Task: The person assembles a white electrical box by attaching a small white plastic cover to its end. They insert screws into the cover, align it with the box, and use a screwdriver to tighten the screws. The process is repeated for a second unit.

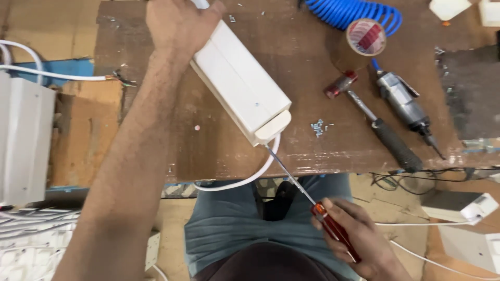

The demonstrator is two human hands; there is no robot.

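My left hand [177, 23] grips the far end of a long white plastic box [239, 83] that lies slantwise on the brown wooden table [219, 151]. A white cable [255, 174] leaves the box's near end and hangs over the table edge. My right hand [359, 239] holds a screwdriver [312, 200] by its red handle, above my lap. The thin metal shaft runs up and to the left, and its tip meets the near end of the box next to the cable.
On the right of the table lie a small hammer [375, 122], a grey air tool [406, 106], a roll of brown tape [364, 39], a blue coiled hose [354, 11] and several loose screws [317, 126]. More white boxes stand at left [23, 140] and lower right [469, 229].
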